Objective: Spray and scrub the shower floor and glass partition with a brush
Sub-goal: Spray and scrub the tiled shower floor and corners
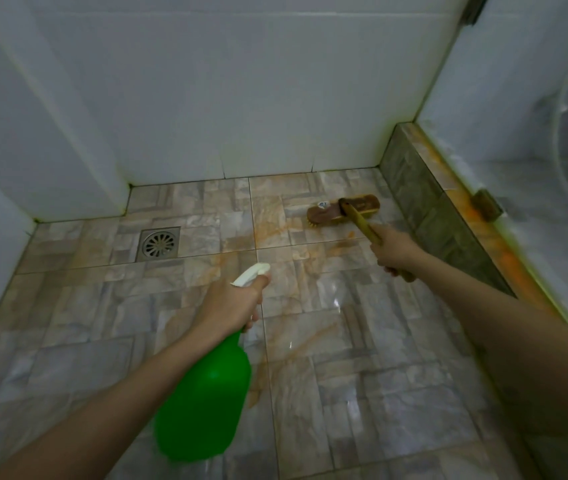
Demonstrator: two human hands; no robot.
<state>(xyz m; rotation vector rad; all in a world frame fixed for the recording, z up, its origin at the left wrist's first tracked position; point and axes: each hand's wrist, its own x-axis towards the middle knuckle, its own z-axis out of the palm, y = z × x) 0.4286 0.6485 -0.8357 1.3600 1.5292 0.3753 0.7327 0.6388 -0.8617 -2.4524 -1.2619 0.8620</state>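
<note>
From the head camera, we look down into a tiled shower corner. Our left hand [232, 299] holds a green spray bottle [206, 393], fingers [258, 287] curled round its neck under the white nozzle, which points out over the floor [102, 323]. Our right hand [395, 249] grips a wooden handle, fingers wrapped tight round it. The brush [343, 209] sits bristles-down on the far tiles, near the low tiled ledge [428, 202].

The floor looks wet and shiny, with orange streaks [310, 344] running across it, so we judge the floor scrubbing begun but unfinished. The ledge top also shows orange grime. The glass partition [535, 116] on the right looks cloudy and seems not yet done. A metal drain [159, 243] lies to the left.

A small sticker [322, 204] on the brush is too blurred to read; the bottle shows no label.
</note>
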